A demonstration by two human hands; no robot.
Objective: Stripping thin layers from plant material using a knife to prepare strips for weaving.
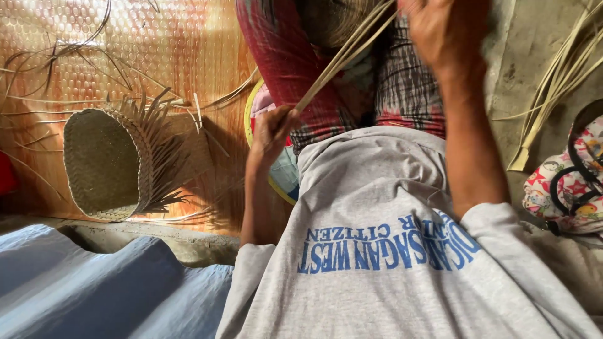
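The pale palm-leaf strips [342, 58] run slantwise across the top middle of our view, from our left hand [271, 135] up toward the top edge, crossing in front of our lap in its red plaid cloth [286, 56]. Our left hand pinches their lower end between thumb and curled fingers, just above the hem of our grey shirt [377, 251]. Our right hand [446, 31] is raised near the top edge, blurred; its fingers seem curled, but we cannot tell whether they grip the strips. Beside our left hand, a round cushion with a yellow rim [282, 176] peeks out from under the lap. On the woven floor mat [188, 44] toward its left edge, a half-woven basket [107, 163] lies on its side, its mouth facing us and loose strip ends bristling around its rim. More loose strips [559, 81] lie on the bare concrete floor [521, 37] at the right edge, and below them sits a patterned bag with dark handles [571, 182]. A blue cloth [94, 289] fills the lower left corner.
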